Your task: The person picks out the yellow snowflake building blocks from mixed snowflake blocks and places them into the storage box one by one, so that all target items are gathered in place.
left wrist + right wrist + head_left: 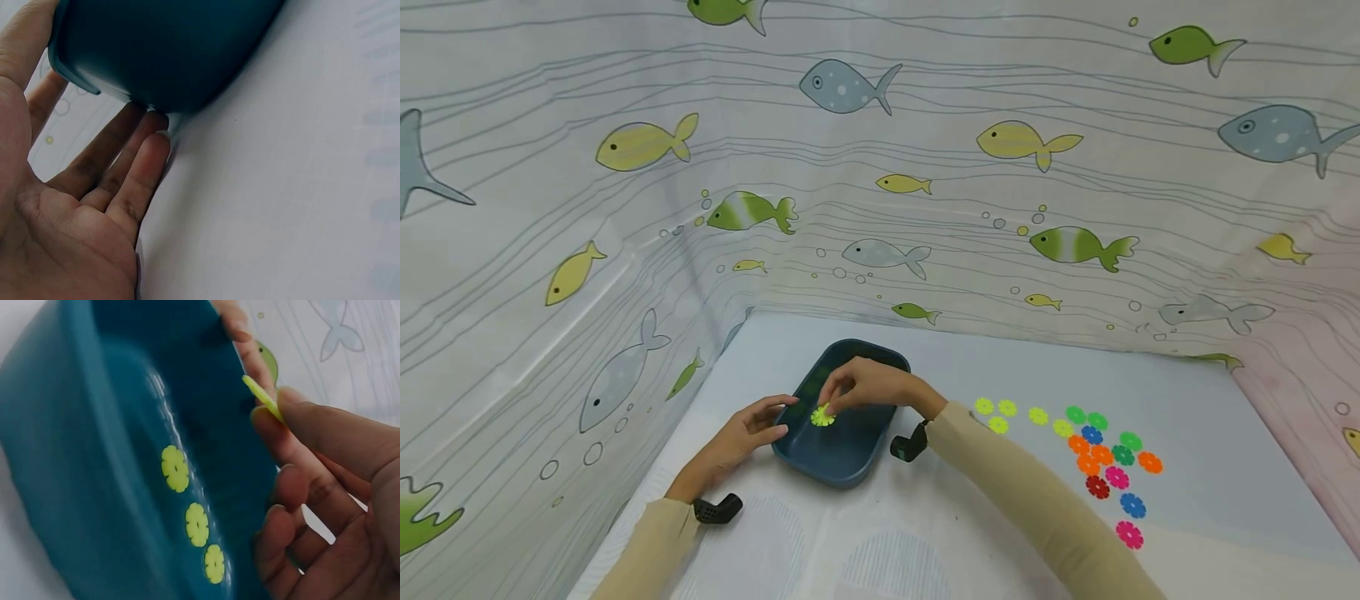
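Note:
In the head view my right hand [868, 385] reaches over a dark blue plastic box [835, 477] and pinches a yellow flower-shaped disc [823, 416] between thumb and fingers. The right wrist view shows this disc [262, 397] edge-on, above the inside of the box. Three more yellow discs [197, 524] lie on the box floor. At the box's left side, my left hand [748, 435] holds the rim. From the left wrist view, the thumb [25, 44] reaches over the rim while other fingers [140, 178] touch the outer wall.
Right of the box, on the white table [1210, 433], lie several loose flower discs: yellow ones [1037, 416] nearest, then green, blue, orange [1150, 462], dark red [1097, 487] and pink [1129, 534]. A fish-patterned curtain [955, 208] borders the table's back and sides.

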A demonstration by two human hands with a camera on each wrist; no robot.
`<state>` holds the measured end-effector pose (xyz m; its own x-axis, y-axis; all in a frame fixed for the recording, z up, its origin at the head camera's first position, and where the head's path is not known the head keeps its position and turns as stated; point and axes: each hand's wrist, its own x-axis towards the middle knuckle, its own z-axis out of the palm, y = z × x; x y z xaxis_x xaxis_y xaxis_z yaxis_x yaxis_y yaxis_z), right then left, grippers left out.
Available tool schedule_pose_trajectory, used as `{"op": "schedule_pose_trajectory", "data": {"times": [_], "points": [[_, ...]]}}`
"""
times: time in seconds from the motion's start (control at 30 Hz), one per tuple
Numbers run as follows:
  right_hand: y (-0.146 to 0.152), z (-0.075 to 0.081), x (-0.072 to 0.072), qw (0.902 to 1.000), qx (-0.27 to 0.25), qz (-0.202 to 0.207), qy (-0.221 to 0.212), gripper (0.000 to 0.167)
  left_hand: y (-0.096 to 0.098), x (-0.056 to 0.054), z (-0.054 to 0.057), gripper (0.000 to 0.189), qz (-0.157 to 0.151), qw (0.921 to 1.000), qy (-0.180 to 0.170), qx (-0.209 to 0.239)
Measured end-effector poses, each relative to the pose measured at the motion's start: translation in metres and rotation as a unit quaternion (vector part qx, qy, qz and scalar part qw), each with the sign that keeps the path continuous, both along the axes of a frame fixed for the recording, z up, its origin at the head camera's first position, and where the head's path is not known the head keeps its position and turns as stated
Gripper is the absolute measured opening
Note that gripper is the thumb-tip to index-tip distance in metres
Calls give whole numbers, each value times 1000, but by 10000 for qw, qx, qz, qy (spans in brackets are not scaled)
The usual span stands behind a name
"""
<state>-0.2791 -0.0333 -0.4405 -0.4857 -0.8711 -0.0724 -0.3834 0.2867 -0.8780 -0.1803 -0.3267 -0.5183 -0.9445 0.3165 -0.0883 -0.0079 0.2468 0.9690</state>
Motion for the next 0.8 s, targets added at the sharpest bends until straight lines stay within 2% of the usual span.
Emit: {"op": "schedule_pose_trajectory", "data": {"times": [0.37, 0.8], "points": [[-22, 2, -2, 9969, 314, 636, -335, 14, 0, 0, 0, 53, -5, 10000, 5, 30], [-43, -5, -10, 9935, 385, 859, -645, 12, -3, -3, 0, 53, -101, 9999, 77, 27]]}}
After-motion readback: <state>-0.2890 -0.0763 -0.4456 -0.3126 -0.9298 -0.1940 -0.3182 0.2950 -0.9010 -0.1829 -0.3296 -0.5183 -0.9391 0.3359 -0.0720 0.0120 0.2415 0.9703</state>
